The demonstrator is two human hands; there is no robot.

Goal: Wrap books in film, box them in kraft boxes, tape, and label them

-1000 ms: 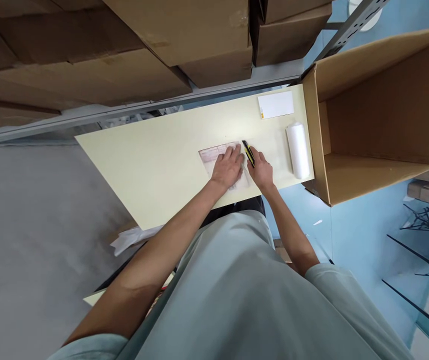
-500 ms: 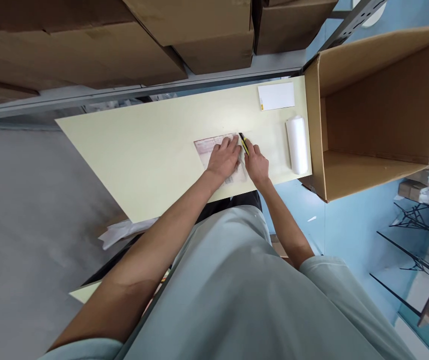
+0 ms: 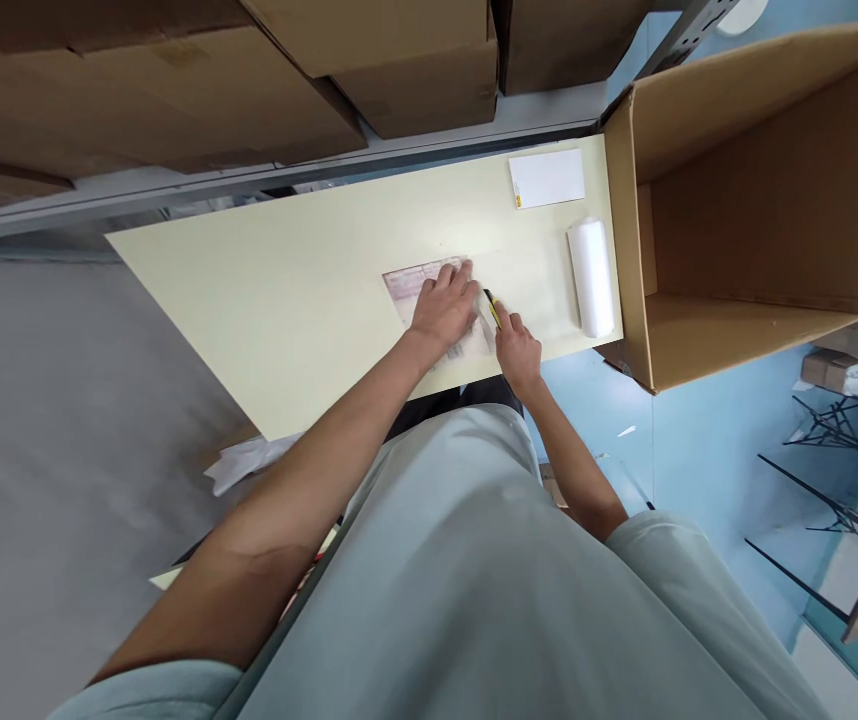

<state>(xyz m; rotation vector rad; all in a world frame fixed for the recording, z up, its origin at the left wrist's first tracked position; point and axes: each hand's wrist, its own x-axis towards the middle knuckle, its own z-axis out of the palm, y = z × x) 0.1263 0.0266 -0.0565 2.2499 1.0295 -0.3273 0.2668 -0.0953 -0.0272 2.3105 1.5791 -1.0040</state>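
Note:
My left hand (image 3: 444, 304) lies flat with its fingers stretched out, pressing a printed sheet (image 3: 408, 287) that looks covered by clear film against the pale board (image 3: 286, 290). Beside it on the right, my right hand (image 3: 517, 348) is wrapped round a yellow and black utility knife (image 3: 494, 308). The knife's dark tip points away from me, close to the right edge of the sheet. Whether the blade touches the film is too small to tell. A white roll (image 3: 592, 278) lies on the board to the right of my hands.
A white card (image 3: 547, 179) lies near the board's far right corner. An open cardboard box (image 3: 643, 250) stands against the board's right end. Closed cartons (image 3: 414, 85) line the shelf (image 3: 466, 130) along the far side. Black metal racks (image 3: 841, 430) stand at the right.
My right hand has drawn the knife toward me along the sheet's right edge. My left hand has stayed on the sheet. The view has shifted slightly.

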